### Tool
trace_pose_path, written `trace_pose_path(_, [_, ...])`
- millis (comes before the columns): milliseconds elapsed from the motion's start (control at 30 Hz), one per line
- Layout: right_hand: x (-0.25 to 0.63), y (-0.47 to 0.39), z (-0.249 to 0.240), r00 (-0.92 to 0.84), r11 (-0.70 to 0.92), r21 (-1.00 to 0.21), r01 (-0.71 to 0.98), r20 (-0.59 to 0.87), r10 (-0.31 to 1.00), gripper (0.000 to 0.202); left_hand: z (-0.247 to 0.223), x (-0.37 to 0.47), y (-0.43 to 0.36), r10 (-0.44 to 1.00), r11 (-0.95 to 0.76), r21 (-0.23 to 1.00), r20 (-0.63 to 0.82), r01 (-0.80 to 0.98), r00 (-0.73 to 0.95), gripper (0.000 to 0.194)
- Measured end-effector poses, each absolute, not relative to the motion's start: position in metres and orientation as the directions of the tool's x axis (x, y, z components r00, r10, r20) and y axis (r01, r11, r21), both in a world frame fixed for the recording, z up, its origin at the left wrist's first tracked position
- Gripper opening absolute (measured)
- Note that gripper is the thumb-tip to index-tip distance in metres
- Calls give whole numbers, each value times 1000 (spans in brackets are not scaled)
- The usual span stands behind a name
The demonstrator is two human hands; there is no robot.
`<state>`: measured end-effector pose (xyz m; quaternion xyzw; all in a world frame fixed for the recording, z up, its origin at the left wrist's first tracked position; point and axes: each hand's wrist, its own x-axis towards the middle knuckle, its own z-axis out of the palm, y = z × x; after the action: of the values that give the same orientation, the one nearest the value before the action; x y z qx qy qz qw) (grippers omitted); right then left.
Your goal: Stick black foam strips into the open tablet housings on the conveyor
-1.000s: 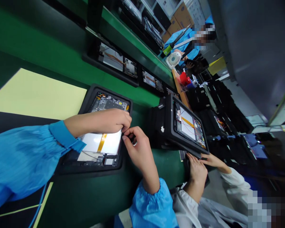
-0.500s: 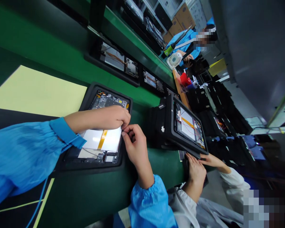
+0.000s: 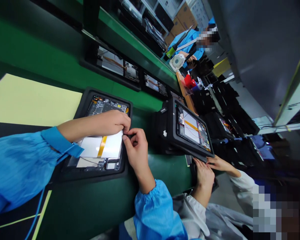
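An opened tablet (image 3: pixel 106 106) lies in a black foam tray (image 3: pixel 86 96). Its circuit board shows at the top, and a silvery-white battery (image 3: pixel 113 146) with an orange ribbon strip fills the middle. Across the tablet reaches my left hand (image 3: pixel 116 121), fingers curled down at the right edge. My right hand (image 3: pixel 137 146) meets it there, with thumb and forefinger pinched together. Whatever the fingertips of either hand grip is too small or hidden to make out. My left forearm covers part of the board and battery.
A stack of black trays (image 3: pixel 162 133) with another opened tablet (image 3: pixel 191 125) on top stands to the right. A co-worker's hands (image 3: pixel 203 173) are beside it. More trayed tablets (image 3: pixel 112 63) line the back, near a small white fan (image 3: pixel 177 62). A yellow sheet (image 3: pixel 35 100) lies left.
The whole view has shifted slightly, so things appear a little farther left. Both hands stay at the tablet's right edge, still close together with fingers closed.
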<state>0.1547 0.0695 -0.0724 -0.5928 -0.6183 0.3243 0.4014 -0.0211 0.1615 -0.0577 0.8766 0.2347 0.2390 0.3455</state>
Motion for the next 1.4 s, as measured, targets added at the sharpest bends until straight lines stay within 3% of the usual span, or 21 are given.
trace_pose_path(100, [156,74,-72,99,7,-923,384,49,994,53,-57,-21,160,563,-656,716,252,240,787,30])
trace_pose_path(133, [156,75,-70,106,5,-933,361,46,993,52,-57,-21,159,567,-655,715,252,244,784,31])
trace_pose_path(233, [158,73,-64,120,51,-939,341,97,988,20,-60,-22,159,596,-647,719,270,253,756,33])
trace_pose_path(367, [164,63,-59,108,136,-903,409,196,975,25,-64,-23,161,574,-660,711,268,242,774,30])
trace_pose_path(633, [168,43,-62,-107,324,-743,586,326,939,21,-62,-24,157,548,-703,675,314,223,776,16])
trace_pose_path(867, [167,40,-61,-178,394,-659,641,372,911,24,-67,-21,159,541,-706,672,309,223,782,15])
trace_pose_path(1233, [167,39,-58,-276,455,-622,637,367,888,21,-67,-20,158,543,-694,676,265,248,797,14])
trace_pose_path(1400, [170,40,-58,-237,411,-711,570,336,911,18,-64,-17,150,614,-650,684,217,330,759,13])
